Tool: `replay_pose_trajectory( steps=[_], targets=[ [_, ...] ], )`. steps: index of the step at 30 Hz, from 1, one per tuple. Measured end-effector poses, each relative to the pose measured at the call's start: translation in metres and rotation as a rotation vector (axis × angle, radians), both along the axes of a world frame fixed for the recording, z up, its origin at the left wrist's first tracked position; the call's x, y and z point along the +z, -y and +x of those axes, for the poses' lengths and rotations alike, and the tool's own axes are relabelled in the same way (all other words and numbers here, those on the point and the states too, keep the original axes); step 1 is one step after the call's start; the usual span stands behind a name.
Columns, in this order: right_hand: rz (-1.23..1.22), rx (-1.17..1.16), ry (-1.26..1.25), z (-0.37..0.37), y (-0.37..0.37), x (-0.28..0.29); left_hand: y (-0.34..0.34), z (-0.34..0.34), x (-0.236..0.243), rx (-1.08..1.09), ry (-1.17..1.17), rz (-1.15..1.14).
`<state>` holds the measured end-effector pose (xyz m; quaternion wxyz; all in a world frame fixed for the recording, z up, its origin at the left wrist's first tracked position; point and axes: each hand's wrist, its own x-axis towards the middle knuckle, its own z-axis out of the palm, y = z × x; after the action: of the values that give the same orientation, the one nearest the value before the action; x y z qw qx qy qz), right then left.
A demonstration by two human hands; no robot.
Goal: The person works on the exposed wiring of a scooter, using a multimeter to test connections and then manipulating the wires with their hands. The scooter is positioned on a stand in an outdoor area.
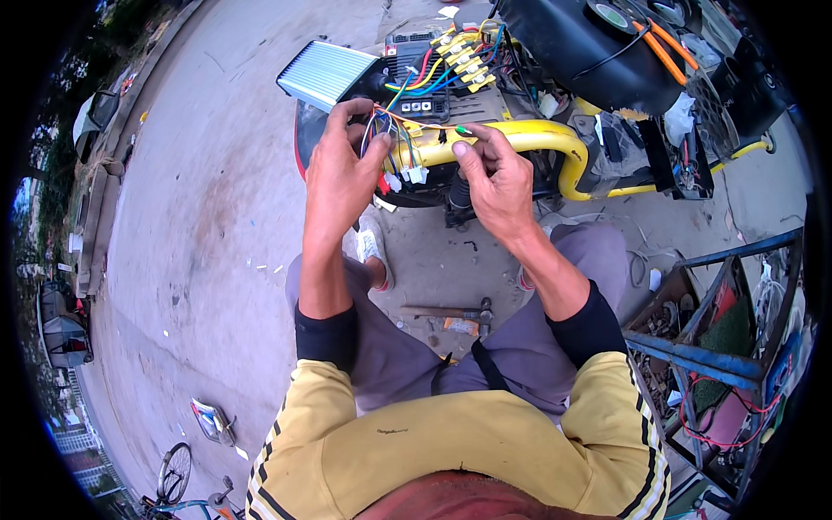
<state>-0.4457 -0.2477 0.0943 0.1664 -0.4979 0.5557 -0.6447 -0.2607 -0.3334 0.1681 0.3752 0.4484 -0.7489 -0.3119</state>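
Observation:
In front of me, a bundle of thin coloured wires (400,143) ends in white and red plug connectors (416,175). My left hand (340,169) is closed around part of that bundle, thumb and fingers curled in. An orange wire (420,122) runs from there across to my right hand (498,178), which pinches its end beside a small green tip (464,131). Just beyond is a silver finned controller box (329,74), with thicker wires leading to a yellow terminal block (465,59). A yellow frame tube (520,134) passes behind my right fingertips.
Orange-handled pliers (663,50) lie on the black seat (581,43) at the far right. Between my feet, a hammer (484,314) rests on the ground. A blue metal rack (698,351) with scraps stands to my right. A bicycle wheel (175,472) is at lower left.

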Motion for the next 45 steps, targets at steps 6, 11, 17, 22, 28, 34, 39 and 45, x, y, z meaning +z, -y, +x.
replay_pose_trajectory(
  steps=[6, 11, 17, 22, 28, 34, 39, 45],
  targets=[
    [-0.021, 0.008, 0.034, 0.001, -0.003, 0.010, -0.004, 0.000, 0.003, 0.011, 0.043, -0.053],
    [-0.069, 0.019, -0.034, -0.001, -0.003, 0.010, -0.018, -0.007, 0.019, 0.116, 0.265, -0.176],
    [-0.124, 0.056, -0.160, 0.000, -0.004, 0.013, -0.024, -0.005, 0.030, -0.069, 0.246, -0.636],
    [-0.198, 0.089, -0.171, 0.004, -0.002, 0.014, -0.023, -0.020, 0.020, -0.345, 0.218, -0.689],
    [-0.092, 0.202, -0.048, 0.003, -0.007, 0.022, -0.014, -0.013, 0.017, -0.366, 0.229, -0.684],
    [-0.177, 0.184, -0.049, 0.008, -0.002, 0.020, -0.013, -0.012, 0.016, -0.369, 0.194, -0.669],
    [-0.171, 0.211, -0.027, 0.010, -0.002, 0.021, -0.013, -0.006, 0.019, -0.381, 0.202, -0.647],
    [0.006, 0.350, 0.349, 0.013, -0.004, 0.022, -0.013, -0.008, 0.019, -0.373, 0.228, -0.688]
  ],
)
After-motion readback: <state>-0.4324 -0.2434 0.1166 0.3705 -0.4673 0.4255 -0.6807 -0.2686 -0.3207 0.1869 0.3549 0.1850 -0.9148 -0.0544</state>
